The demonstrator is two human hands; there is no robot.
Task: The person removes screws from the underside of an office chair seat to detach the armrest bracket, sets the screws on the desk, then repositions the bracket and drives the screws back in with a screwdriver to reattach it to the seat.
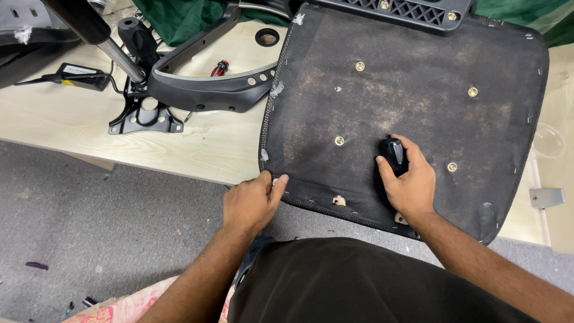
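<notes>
My left hand (pixel 251 203) pinches the upturned black fabric seat base (pixel 412 101); my right hand (pixel 409 182), fingers clamped on a black tool handle (pixel 394 154); black plastic armrest (pixel 209 84) crowds the pale wooden bench (pixel 197 149).

Our left hand (pixel 251 200): forearm reaching forward, fingers curled, thumb pinching. Our right hand (pixel 406 179): forearm angled in from right, fingers wrapped closed, knuckles up. Hands apart.

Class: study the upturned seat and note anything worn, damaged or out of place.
The seat underside shows dusty brown staining across its black fabric, and white tufts poke out along its left edge by the staples. Otherwise nothing stands out.
</notes>
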